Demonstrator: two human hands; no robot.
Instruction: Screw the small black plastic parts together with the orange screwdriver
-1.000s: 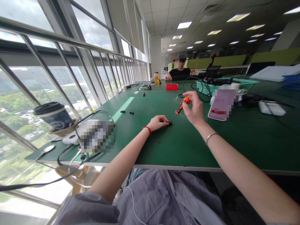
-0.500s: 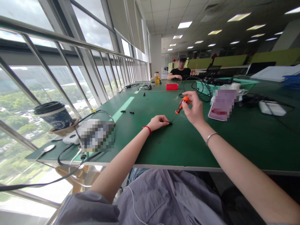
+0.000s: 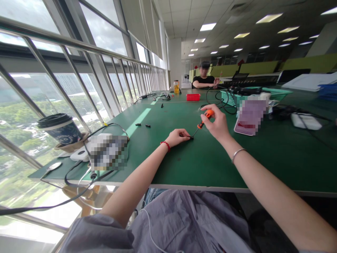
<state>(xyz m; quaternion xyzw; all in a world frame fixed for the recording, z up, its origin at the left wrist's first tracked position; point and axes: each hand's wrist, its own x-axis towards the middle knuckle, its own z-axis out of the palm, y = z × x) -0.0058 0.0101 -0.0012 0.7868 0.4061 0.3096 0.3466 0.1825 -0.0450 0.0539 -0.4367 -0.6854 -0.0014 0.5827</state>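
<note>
My right hand [image 3: 216,122] grips an orange and black screwdriver [image 3: 201,124] by its handle, which slants down to the left. The tip of its metal shaft meets a small black part [image 3: 191,138] on the green table [image 3: 210,165]. Fingers of my left hand [image 3: 179,137] pinch that part and press it to the tabletop; its exact kind is too small to make out. Farther off to the left lie two similar small black pieces, one [image 3: 138,124] beside the other [image 3: 147,125]. A third dark piece [image 3: 162,105] is beyond them.
A phone [image 3: 249,119] leans at the right, near a green basket [image 3: 276,94] and black cables. Toward the back are a red tray [image 3: 193,97] and a yellow jar [image 3: 176,87]. A lidded cup [image 3: 61,130] and cables occupy the left edge. Another person [image 3: 204,79] sits at the far end.
My right hand has shifted its fingers slightly around the screwdriver handle. My left hand stays in place on the black part. The person opposite has brought their hands together.
</note>
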